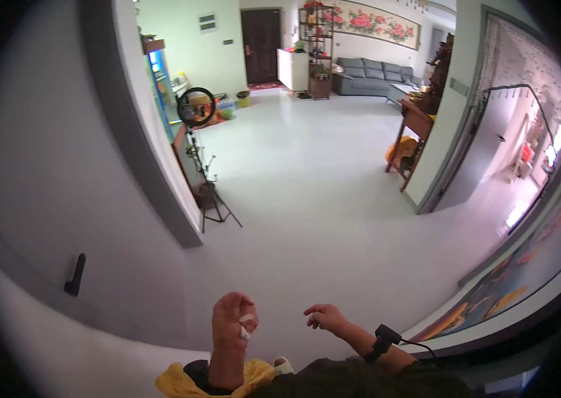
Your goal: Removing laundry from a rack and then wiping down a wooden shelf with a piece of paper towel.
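Observation:
My left hand [233, 316] is raised at the lower middle, its fingers curled around a crumpled piece of white tissue [245, 333]. A yellow cloth or bag [173, 380] lies around the left forearm, with something dark beside it. To the right, my right hand [327, 318] hangs over the pale floor, fingers loosely bent and slightly apart, with no object seen in it. A black strap with a small device [385, 341] circles the right forearm, and a cable runs from it. One light-coloured shoe [283, 365] shows below, between the hands.
A grey door [76, 174] with a black handle [76, 274] is at left. Beyond it stands a ring light [196, 107] on a tripod [216, 209]. A wooden stand [416, 122] and an open doorway are at right. A grey sofa [370, 74] and dark door [261, 47] lie far ahead.

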Demonstrator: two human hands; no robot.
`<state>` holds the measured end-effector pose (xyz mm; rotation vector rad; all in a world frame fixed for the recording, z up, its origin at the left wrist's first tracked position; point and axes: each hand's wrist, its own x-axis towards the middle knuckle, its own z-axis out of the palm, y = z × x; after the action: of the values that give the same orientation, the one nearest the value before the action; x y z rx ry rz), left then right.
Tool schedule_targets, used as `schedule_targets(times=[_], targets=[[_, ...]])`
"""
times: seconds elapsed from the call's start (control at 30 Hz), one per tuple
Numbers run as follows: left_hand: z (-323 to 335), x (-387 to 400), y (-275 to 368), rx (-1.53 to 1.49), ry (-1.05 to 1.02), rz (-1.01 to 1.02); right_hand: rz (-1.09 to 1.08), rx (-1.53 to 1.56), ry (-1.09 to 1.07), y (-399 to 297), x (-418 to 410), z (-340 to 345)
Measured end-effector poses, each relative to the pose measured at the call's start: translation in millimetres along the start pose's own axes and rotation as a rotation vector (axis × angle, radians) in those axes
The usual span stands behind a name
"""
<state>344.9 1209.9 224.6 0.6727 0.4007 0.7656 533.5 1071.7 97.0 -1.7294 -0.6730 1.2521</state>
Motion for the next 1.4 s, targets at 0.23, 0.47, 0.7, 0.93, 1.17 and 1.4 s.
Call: schedule_targets(times=[0.23,0.47,0.7,0.93,1.17,1.4], targets=[[-24.5,62.3,-3.7,-0.008,0.010,-0.043,0.175,0.033,0.143,20.1,3.2,-39.6],[-7.0,140.5,-5.7,-0.028,-0.090,-0.125,0.222,0.165,0.267,16.5,47.2,-93.9],[52.1,234.9,-22.9,0.147,-0.182,-0.222,0.190,0.271,0.348,-4.9,110.0,-153.9],[70.3,321.6,-43.1,0.016,-0.047,-0.329,0.139,0.257,0.496,-28.0,170.9,-229.2],[51.3,416.2,-26.2,0.067,0.024,-0.290,0.139,0.124,0.314,-64.0,283.4,-224.3],[42.5,522.0,3.9,0.021,-0.056,-0.178,0.184,0.110,0.154,-122.6,370.2,-219.5]])
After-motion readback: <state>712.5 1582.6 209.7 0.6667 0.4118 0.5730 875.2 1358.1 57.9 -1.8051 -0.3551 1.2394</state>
